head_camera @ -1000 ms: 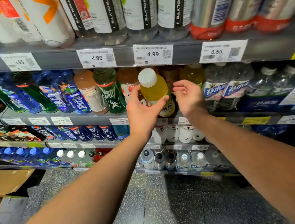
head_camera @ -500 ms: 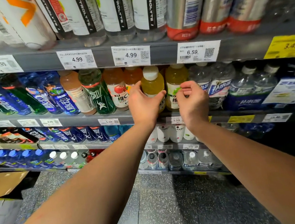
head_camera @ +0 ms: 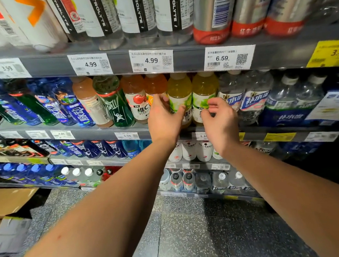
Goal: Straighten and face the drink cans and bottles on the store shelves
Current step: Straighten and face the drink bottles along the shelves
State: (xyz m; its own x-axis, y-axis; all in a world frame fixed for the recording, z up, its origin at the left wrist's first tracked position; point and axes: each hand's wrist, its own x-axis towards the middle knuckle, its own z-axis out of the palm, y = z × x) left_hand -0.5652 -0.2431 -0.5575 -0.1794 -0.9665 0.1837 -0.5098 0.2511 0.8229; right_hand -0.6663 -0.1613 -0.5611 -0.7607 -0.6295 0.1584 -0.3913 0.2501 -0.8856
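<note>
On the middle shelf (head_camera: 105, 134) stands a yellow drink bottle (head_camera: 179, 90), upright in the front row. My left hand (head_camera: 164, 119) is wrapped around its lower half, thumb across the label and fingers behind its left side. A second yellow bottle (head_camera: 204, 88) stands right beside it. My right hand (head_camera: 219, 118) hovers at this bottle's label with its fingers curled, not closed around it. An orange bottle (head_camera: 154, 85) and a red-apple vitamin bottle (head_camera: 137, 102) stand just left of my left hand.
Clear water bottles (head_camera: 245, 95) fill the row to the right; green and blue bottles (head_camera: 69, 106) to the left. The upper shelf with price tags (head_camera: 151, 61) overhangs the row. Lower shelves hold more bottles. A cardboard box (head_camera: 4, 200) sits on the floor at left.
The yellow bottle, held out in front of the shelf a second ago, now stands back in the row beside the other yellow one. My right hand shifted onto the neighbouring bottle's label.
</note>
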